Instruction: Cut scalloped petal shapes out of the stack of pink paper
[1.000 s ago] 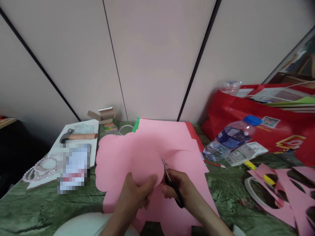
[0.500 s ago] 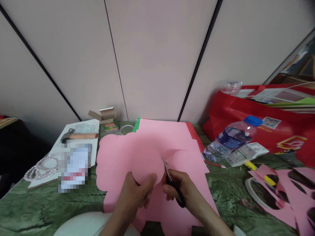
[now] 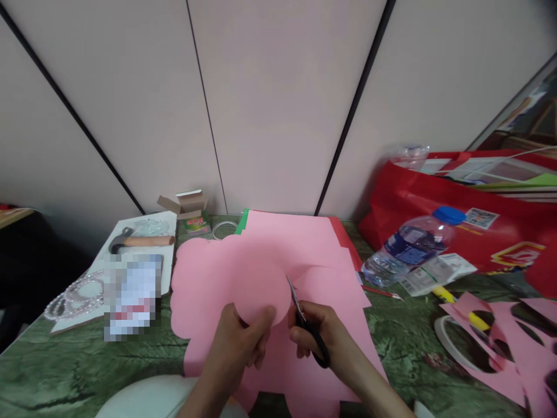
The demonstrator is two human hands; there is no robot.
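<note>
My left hand (image 3: 239, 345) pinches the lower edge of a pink paper sheet (image 3: 217, 278) with scalloped edges, thumb on top of a rounded lobe. My right hand (image 3: 319, 334) grips black-handled scissors (image 3: 307, 325); their thin blades point up and away into the paper, right beside the rounded lobe. The two hands are almost touching, low in the middle of the view. More pink sheets (image 3: 296, 232) lie underneath on the green marbled table (image 3: 65, 371).
A hammer (image 3: 139, 241), a small open box (image 3: 191, 210) and bead strings (image 3: 72, 296) lie at the left. At the right are a red bag (image 3: 435, 191), a lying water bottle (image 3: 407, 247), pink offcuts (image 3: 517, 348) and a yellow pen (image 3: 461, 307).
Hardly anything differs. My right hand with the scissors has shifted slightly to the right and down along the paper's cut edge; my left hand keeps its pinch.
</note>
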